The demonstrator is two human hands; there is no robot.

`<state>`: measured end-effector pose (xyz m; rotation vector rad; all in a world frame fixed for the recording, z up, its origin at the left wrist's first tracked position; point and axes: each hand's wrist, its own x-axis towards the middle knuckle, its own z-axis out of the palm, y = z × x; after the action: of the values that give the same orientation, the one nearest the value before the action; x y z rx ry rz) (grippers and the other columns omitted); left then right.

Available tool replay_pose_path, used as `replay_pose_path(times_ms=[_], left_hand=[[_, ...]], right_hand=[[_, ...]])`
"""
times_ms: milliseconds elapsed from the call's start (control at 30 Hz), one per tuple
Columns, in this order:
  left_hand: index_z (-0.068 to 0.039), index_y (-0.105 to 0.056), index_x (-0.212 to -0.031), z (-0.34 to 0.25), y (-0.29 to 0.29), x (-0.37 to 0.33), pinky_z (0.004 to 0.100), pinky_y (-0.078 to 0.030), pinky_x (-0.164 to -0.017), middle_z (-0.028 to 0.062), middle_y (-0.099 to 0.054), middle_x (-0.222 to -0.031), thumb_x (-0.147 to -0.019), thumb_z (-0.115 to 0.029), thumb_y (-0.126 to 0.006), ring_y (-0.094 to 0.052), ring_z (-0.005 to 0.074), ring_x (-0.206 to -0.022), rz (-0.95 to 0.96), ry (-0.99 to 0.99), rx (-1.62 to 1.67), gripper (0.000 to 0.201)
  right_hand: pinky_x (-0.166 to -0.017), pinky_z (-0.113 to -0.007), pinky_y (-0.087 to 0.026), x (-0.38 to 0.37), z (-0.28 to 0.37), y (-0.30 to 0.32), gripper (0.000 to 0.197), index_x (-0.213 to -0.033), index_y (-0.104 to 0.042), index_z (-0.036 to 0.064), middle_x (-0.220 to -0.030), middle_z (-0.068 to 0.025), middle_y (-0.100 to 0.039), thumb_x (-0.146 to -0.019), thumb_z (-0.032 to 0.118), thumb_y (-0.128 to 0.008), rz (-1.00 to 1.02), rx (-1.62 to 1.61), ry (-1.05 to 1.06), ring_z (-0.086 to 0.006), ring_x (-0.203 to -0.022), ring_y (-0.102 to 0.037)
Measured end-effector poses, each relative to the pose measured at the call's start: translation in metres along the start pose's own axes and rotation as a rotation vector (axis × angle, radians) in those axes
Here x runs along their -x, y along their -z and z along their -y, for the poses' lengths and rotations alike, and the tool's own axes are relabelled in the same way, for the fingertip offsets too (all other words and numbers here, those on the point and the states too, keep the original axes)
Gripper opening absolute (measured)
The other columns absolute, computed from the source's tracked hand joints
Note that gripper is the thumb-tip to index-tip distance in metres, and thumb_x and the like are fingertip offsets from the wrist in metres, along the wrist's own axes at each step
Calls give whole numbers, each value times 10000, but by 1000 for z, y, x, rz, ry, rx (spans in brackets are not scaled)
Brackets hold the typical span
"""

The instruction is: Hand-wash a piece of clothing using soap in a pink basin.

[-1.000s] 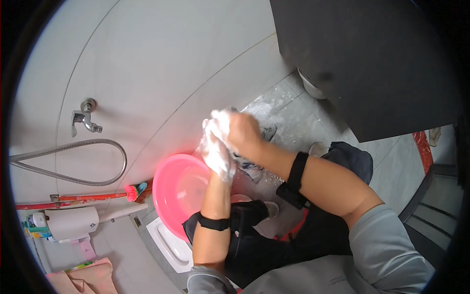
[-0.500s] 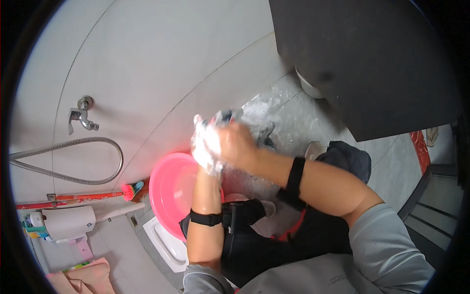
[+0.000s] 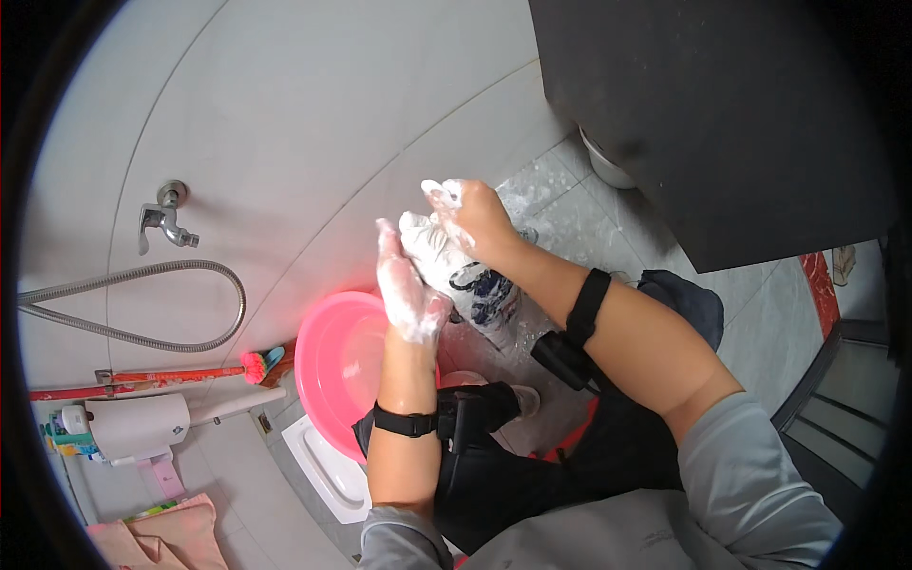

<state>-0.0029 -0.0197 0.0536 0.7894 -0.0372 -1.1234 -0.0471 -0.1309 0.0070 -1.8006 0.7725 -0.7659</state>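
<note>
- The wall (image 3: 285, 114) is pale and smooth, and it rises behind the pink basin.
- The dark panel (image 3: 722, 123) is to the upper right, well apart from the basin.
- The grey tiled floor (image 3: 655, 242) extends to the right of the basin; it is wet, with whitish patches.
- The pink basin (image 3: 309, 380) is round; the left wrist partly covers its right side.
- The white cloth (image 3: 489, 299) with dark print is wet and bunched, between the two hands, just to the upper right of the basin. Its lower part hangs down to the right.
- The curved metal hose (image 3: 142, 271) is on the wall side, to the left of the basin and higher in the view.
- The pinkish towel (image 3: 161, 537) is to the lower left of the basin.
- The left hand (image 3: 407, 290), covered with foam, is near the upper right rim of the basin. Its fingers are rather straight and wide, along the left side of the cloth.
- The right hand (image 3: 475, 214) is farther to the upper right from the basin. Its fingers are curled and narrow, holding the upper part of the cloth; foam is on their ends.
- The metal tap (image 3: 169, 223) is on the wall, to the upper left of the basin.
- The pink brush head (image 3: 254, 369) is just beside the basin, at its left.
</note>
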Motion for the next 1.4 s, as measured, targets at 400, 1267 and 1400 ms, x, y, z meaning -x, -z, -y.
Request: replay_pose_path(times_ms=[400, 1267, 1400], left_hand=[[13, -592, -1148, -4, 33, -9, 240, -432, -872, 69, -647, -1087, -950, -127, -564, -579, 104, -918, -52, -202, -580, 245], [-49, -448, -1323, 22, 93, -42, 422, -453, -974, 135, -534, -1284, -1014, -392, -313, -532, 277, -1161, 104, -130, -102, 480], [-52, -412, -1357, 8, 78, -31, 414, -450, -988, 132, -497, -1330, -1010, -393, -317, -517, 282, -1190, 25, -137, -223, 495]], right_hand=[[-628, -306, -490, -20, 8, 19, 369, -869, -609, -22, -786, -82, -613, -922, 342, -625, 5, -1064, -512, -156, -696, -587], [-708, -492, -511, 44, 9, -75, 322, -953, -636, 24, -778, -217, -662, -822, 313, -584, 234, 338, -46, -387, -726, -662], [-669, -524, -512, 31, 19, -58, 386, -1016, -610, 54, -749, -214, -652, -881, 411, -549, 94, 312, 65, -412, -707, -649]])
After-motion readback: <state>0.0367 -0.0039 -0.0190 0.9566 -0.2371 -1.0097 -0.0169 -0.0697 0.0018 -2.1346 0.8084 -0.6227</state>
